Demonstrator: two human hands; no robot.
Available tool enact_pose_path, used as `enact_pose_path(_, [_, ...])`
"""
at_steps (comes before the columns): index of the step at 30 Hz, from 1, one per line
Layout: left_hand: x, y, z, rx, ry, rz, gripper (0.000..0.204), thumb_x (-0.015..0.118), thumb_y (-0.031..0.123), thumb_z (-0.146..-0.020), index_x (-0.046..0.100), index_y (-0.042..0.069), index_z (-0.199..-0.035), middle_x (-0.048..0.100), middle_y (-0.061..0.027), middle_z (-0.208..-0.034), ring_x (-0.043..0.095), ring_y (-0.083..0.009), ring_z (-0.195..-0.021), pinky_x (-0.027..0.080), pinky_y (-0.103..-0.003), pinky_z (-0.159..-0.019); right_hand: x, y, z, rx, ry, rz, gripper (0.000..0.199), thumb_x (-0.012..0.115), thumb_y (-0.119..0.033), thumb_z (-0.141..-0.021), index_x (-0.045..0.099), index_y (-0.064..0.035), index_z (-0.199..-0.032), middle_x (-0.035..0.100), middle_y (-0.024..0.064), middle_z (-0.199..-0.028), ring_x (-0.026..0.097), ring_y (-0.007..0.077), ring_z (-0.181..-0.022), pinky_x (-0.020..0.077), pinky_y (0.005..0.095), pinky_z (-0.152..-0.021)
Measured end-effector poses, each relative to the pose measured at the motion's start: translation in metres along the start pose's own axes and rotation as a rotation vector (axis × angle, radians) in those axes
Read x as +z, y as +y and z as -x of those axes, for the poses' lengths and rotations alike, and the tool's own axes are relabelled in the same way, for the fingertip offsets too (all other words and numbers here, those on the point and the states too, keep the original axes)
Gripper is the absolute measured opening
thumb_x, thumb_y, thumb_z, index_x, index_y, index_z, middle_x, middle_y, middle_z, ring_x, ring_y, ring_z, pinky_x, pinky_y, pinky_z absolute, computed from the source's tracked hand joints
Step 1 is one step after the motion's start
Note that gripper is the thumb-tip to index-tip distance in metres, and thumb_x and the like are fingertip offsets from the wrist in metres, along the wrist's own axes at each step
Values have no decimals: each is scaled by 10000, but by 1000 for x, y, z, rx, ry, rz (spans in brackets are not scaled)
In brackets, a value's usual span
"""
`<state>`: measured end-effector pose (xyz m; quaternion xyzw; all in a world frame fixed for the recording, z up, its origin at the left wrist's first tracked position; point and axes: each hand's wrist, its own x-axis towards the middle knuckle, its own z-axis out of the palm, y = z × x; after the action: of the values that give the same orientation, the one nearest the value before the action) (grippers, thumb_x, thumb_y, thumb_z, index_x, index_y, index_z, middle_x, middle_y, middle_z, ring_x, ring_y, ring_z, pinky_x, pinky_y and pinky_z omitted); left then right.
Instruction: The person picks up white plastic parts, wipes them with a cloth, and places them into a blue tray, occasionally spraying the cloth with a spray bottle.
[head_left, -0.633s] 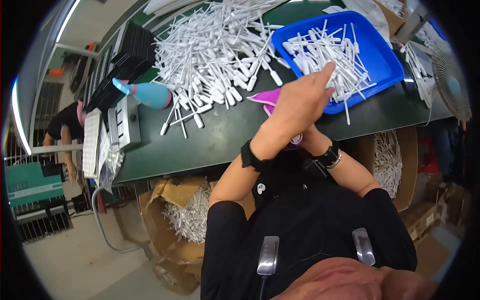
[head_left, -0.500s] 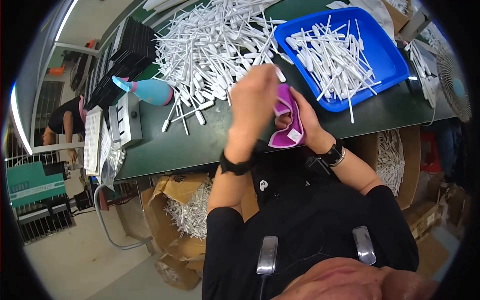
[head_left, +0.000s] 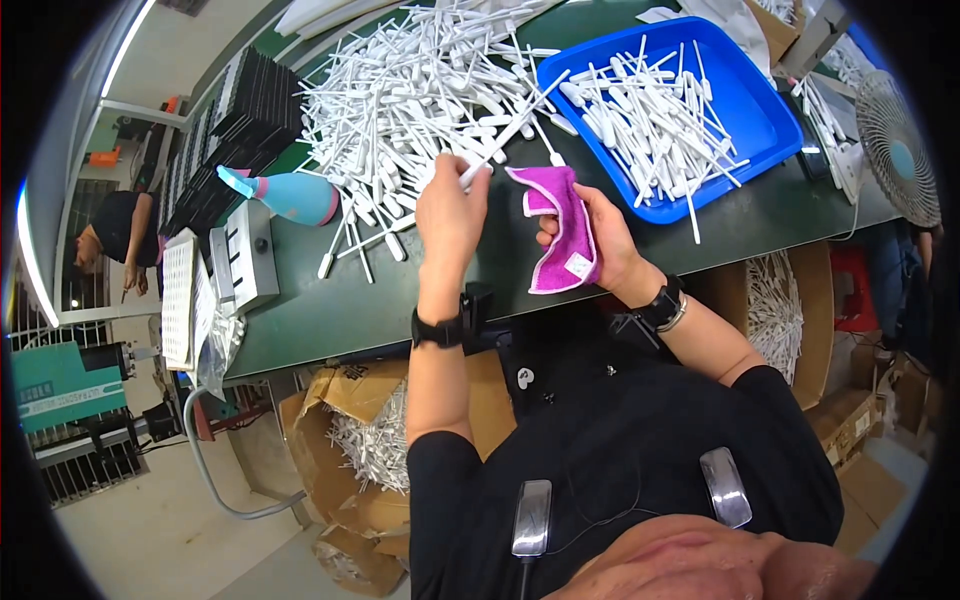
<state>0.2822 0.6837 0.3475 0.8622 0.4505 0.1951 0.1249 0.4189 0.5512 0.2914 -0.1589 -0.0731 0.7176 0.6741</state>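
Note:
My left hand (head_left: pixel 452 212) is closed, its thumb and fingers pinching a white plastic stick (head_left: pixel 512 130) with a thicker end. The stick points up and to the right, over the edge of the big pile. In my right hand (head_left: pixel 612 240) is a folded magenta cloth (head_left: pixel 566 232) with a pale hem and a small white tag. It hangs just above the table's near part, apart from the left hand. Beyond my hands spreads a heap of similar white sticks (head_left: pixel 400 110). A blue tray (head_left: pixel 765 150) to the right holds more of them.
A light-blue spray bottle (head_left: pixel 295 198) lies at the heap's left, near a white metal box (head_left: pixel 250 255) and stacked black trays (head_left: pixel 245 110). A fan (head_left: pixel 900 150) stands far right. Cartons of sticks (head_left: pixel 345 400) sit below the green table (head_left: pixel 330 320). Another person (head_left: pixel 125 230) is far left.
My left hand has moved left, away from the cloth, and the white stick in it now shows clearly. The cloth has opened out somewhat in my right hand. The whole view has shifted slightly.

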Motion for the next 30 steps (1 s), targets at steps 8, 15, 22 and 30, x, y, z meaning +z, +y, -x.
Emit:
enact_pose_path(8, [-8, -11, 53, -529, -131, 1542, 272, 526, 248, -939, 567, 7, -1057, 486, 25, -710, 397, -41, -536, 272, -176, -401, 22, -2, 6, 17, 110, -77, 456, 343, -364, -998, 478, -22, -1268, 595, 156, -1164, 594, 284, -1054, 448, 442, -959])
enact_pose_path(15, [-7, -5, 62, -633, -90, 1838, 263, 486, 232, -956, 564, 4, -1062, 440, 32, -680, 324, -35, -479, 233, -185, -385, 32, 7, 15, -12, 86, -23, 462, 315, -344, -1008, 448, -4, -1291, 580, 131, -1194, 584, 257, -1061, 450, 414, -951])
enact_pose_path(22, [-1, 18, 72, -542, -149, 1740, 263, 490, 239, -957, 573, 3, -1038, 443, 46, -665, 324, -28, -479, 234, -194, -387, 50, 22, 7, -199, 124, 175, 416, 349, -322, -1010, 422, -46, -1314, 561, 61, -1192, 561, 151, -1045, 444, 309, -915])
enact_pose_path(30, [23, 30, 84, -328, 15, 1430, 215, 495, 234, -962, 572, 39, -1008, 422, 56, -640, 295, -31, -443, 211, -194, -377, 45, 42, -1, -375, 169, 506, 265, 453, -271, -989, 504, -88, -1173, 566, 3, -975, 548, 88, -852, 465, 247, -761])
